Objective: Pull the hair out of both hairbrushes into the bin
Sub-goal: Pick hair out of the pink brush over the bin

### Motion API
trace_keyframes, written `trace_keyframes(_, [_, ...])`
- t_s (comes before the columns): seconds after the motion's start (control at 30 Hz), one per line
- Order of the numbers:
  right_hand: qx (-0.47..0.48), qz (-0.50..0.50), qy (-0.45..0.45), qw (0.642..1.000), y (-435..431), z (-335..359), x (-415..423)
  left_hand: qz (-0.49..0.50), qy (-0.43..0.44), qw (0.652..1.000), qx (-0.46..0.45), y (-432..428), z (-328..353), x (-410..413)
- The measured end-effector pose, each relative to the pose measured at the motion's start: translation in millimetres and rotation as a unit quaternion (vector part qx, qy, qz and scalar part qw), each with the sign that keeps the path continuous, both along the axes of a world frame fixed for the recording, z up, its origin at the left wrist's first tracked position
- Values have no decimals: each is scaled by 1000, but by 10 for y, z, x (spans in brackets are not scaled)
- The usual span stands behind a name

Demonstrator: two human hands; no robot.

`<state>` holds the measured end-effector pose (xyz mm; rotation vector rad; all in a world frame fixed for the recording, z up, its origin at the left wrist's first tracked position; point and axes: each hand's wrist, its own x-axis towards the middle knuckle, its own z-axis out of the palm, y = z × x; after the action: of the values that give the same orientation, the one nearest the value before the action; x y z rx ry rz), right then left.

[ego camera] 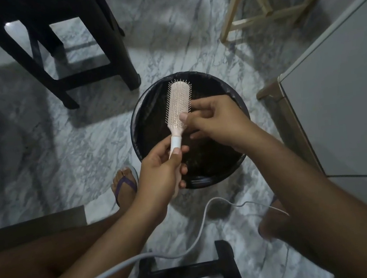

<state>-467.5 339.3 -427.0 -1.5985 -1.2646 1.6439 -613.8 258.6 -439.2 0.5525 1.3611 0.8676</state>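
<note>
- A pink brush [177, 103] is held bristles-up over the black-lined bin [143, 111].
- The left hand [161, 175] grips its handle.
- The right hand [212, 120], above the bin, pinches the brush head's lower edge.

No text, label or number can be read
</note>
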Motion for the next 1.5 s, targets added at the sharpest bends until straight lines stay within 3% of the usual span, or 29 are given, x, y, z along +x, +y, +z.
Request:
trace_keyframes(0.33, [116, -35, -42, 992, 125, 215, 128, 10, 19, 1000, 4, 22, 24, -21])
trace_keyframes(0.57, [166, -152, 87, 970, 269, 474, 282, 58, 26, 998, -25, 56, 33, -36])
trace_keyframes(0.63, [179, -134, -5, 975, 279, 398, 335, 60, 24, 998, -20, 66, 39, -34])
trace_keyframes(0.7, [119, 14, -203, 972, 239, 260, 401, 55, 23, 998, -13, 66, 43, -27])
trace_keyframes(0.77, [13, 205, -371, 906, 166, 94, 448, 43, 30, 999, -1, 57, 43, -24])
trace_keyframes(0.8, [-10, 246, -393, 886, 134, 55, 433, 37, 33, 999, 4, 51, 42, -22])
trace_keyframes(0.87, [16, 202, -345, 917, 100, 47, 335, 30, 36, 999, 11, 39, 44, -15])
trace_keyframes(0.93, [52, 86, -237, 966, 106, 37, 250, 20, 37, 999, 17, 21, 35, 0])
trace_keyframes(1.0, [56, 35, -162, 985, 106, 70, 160, 3, 41, 999, 25, 0, 24, 4])
trace_keyframes(1.37, [82, 37, -240, 967, 80, 219, 50, -84, 122, 986, 72, -73, -11, 47])
trace_keyframes(1.5, [176, 52, -285, 941, 91, 245, 47, -87, 98, 990, 58, -83, -6, 75])
